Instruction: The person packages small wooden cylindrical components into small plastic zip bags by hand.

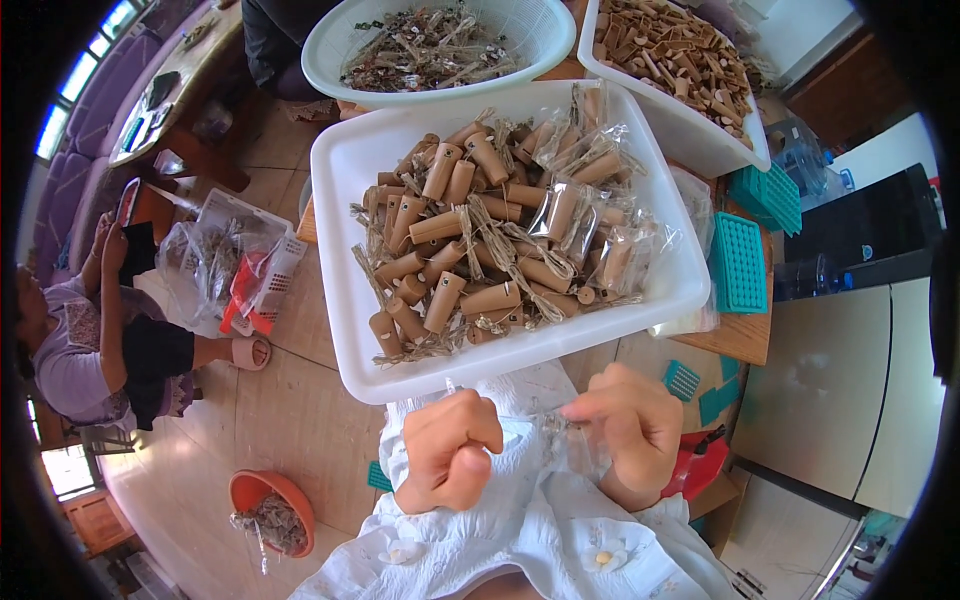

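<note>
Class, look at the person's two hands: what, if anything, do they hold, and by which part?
Both hands, left hand and right hand, pinch a small clear plastic bag stretched between them, one at each end. Its contents cannot be told.

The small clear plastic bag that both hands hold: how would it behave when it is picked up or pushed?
The clear plastic bag looks thin and crinkled between the left hand and right hand, so it is probably floppy and very light. Its glossy film, like the bagged pieces in the white tray, may be slippery. Pushed, it would likely crumple or slide rather than roll.
</note>
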